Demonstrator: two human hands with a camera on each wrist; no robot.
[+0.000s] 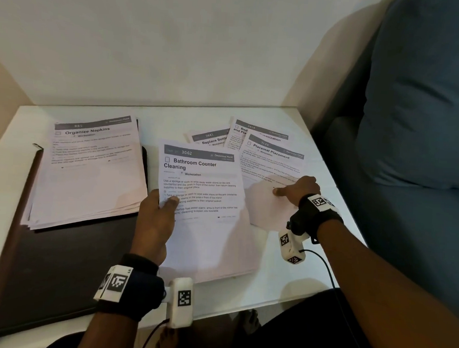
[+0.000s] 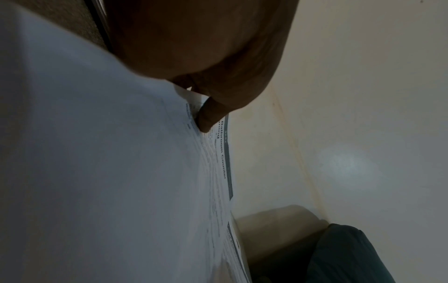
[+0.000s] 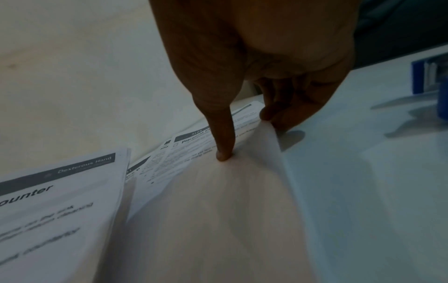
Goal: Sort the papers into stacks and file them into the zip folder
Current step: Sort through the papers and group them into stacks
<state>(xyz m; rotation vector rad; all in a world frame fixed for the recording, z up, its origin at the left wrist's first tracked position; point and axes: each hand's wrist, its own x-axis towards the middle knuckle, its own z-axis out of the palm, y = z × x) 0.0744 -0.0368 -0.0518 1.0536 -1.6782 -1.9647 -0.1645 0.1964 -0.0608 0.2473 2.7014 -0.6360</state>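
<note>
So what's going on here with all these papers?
A person is sorting printed sheets on a white table. The left hand grips the "Bathroom Counter Cleaning" stack by its left edge. The right hand pinches the "Placemat Placement" sheet, thumb on top and fingers under its lifted right edge. A stack headed "Organize Napkins" lies on the dark folder at left. Two more sheets lie fanned at the back.

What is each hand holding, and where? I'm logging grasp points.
Left hand pinches the Bathroom Counter Cleaning stack at its left edge. Right hand pinches the Placemat Placement sheet at its lifted right edge.
</note>
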